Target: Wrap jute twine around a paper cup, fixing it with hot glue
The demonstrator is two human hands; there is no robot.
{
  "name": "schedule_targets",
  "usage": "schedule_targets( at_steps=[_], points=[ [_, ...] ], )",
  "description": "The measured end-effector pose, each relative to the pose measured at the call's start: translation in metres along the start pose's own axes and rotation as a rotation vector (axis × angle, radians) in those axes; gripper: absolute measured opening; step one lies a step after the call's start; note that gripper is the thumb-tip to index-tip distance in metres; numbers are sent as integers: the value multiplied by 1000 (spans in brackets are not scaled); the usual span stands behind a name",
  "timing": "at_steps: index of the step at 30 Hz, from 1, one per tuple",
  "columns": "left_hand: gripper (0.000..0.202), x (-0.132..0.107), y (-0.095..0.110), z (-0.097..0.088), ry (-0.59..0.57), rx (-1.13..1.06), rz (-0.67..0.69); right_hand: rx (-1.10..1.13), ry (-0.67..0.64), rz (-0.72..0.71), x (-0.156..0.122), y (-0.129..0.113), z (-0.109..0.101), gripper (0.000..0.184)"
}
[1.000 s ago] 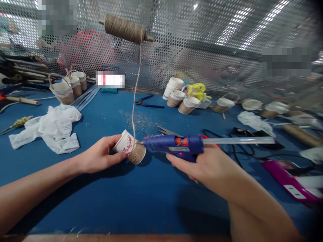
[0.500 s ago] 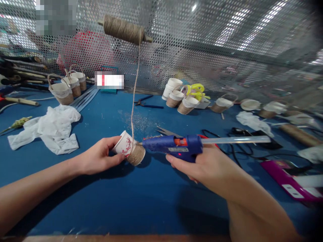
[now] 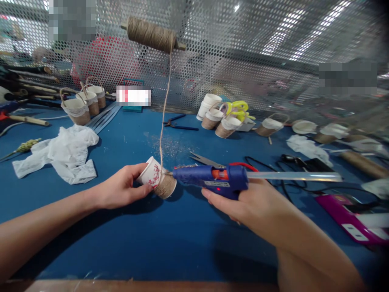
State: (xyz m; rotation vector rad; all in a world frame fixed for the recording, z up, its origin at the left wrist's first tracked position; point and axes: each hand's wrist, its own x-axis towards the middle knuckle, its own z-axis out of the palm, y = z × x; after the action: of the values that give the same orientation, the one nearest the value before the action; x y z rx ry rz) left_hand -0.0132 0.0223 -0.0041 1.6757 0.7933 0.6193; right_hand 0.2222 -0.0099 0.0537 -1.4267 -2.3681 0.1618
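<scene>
My left hand (image 3: 126, 187) is closed around a white paper cup (image 3: 150, 172) with a red flower print, tilted on its side. Brown twine (image 3: 165, 187) is wound round the cup's base end, which points right. From there a strand (image 3: 164, 117) runs up to a twine spool (image 3: 151, 35) on a rod. In my right hand (image 3: 243, 207) is a blue hot glue gun (image 3: 209, 178) with a red light lit and a long clear glue stick (image 3: 294, 176) out of its back. Its nozzle is at the cup's side, by the twine; whether it touches I cannot tell.
Scissors (image 3: 206, 159) lie behind the glue gun, pliers (image 3: 181, 122) farther back. White lace cloth (image 3: 65, 152) is at left. Several twine-wrapped cups with handles (image 3: 78, 111) stand along the back. A purple power strip (image 3: 349, 219) and black cables (image 3: 279, 190) are at right.
The glue gun has tipped slightly, its glue stick end now lower and farther right. My left hand still holds the cup in nearly the same pose. The whole view has shifted a little.
</scene>
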Motion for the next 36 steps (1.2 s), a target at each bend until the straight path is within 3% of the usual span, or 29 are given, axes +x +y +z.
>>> schedule_targets(
  at_steps=[2,7,9,15,21,29,36],
  points=[
    [27,0,0,0,0,15,4,15,-9,15,-1,0,0,17],
    [28,1,-2,-1,1,36,31,-17,12,-177,-5,4,0,28],
    [28,1,-2,-2,1,30,37,-3,-23,-193,-5,5,0,26],
    [29,0,-4,-2,11,32,11,237,-143,146,2,0,-5,15],
    [29,0,-9,-3,22,62,29,282,-249,374,6,0,-7,24],
    [31,0,-6,-3,2,56,34,406,-259,360,7,-6,-9,23],
    [28,0,-8,-4,4,80,40,328,-329,486,9,0,-8,29]
  ],
)
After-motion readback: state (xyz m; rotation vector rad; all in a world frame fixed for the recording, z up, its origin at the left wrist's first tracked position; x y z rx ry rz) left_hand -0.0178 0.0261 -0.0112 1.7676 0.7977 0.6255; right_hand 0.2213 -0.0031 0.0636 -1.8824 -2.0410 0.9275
